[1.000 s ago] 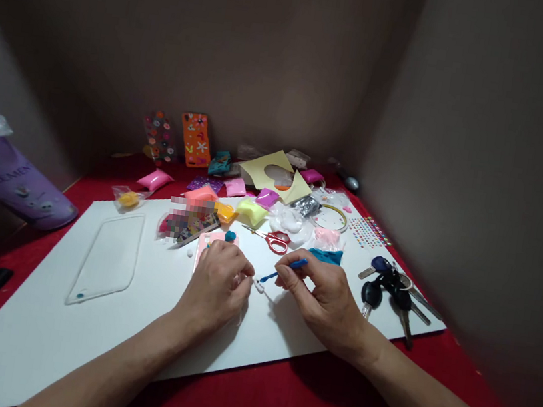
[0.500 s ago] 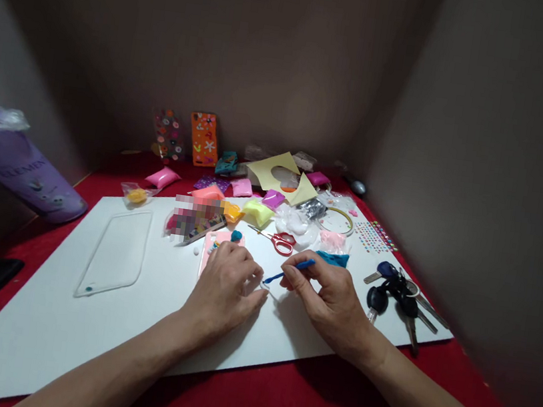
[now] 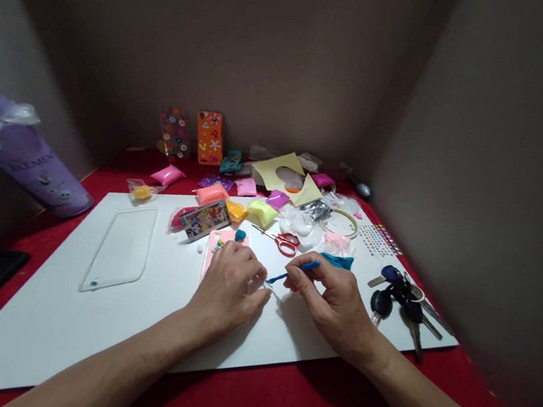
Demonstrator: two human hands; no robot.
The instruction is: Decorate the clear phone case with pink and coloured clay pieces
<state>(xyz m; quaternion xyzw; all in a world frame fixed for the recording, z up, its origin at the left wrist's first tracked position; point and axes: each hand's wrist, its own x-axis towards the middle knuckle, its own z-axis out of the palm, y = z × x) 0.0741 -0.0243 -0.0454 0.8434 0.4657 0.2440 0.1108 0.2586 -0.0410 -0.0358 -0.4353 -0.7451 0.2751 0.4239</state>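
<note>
My right hand [image 3: 332, 293] pinches a thin blue modelling tool [image 3: 296, 273], its tip pointing down and left. That tip meets a small white piece [image 3: 266, 286], which looks like soft clay, between the thumb and index finger of my left hand [image 3: 230, 282]. The left fingers are curled, with the hand low over the white board [image 3: 133, 325]. Partly under the left hand lies a pink phone case [image 3: 215, 244] with small coloured decorations. A teal lump [image 3: 240, 235] is at its top edge. Red-handled scissors [image 3: 286, 243] lie just beyond both hands.
A clear phone case [image 3: 119, 249] lies at left, and keys [image 3: 402, 303] at right. Behind are colourful clay packets [image 3: 261, 212], a tape ring [image 3: 342, 223] and gem stickers [image 3: 380, 239]. A purple bottle [image 3: 48, 172] leans in from the left. Decorated orange case [image 3: 209, 139] stands at the wall.
The whole view has shifted slightly, with things appearing a little farther right. Both hands keep nearly the same pose, and the blue tool's tip stays at the white piece.
</note>
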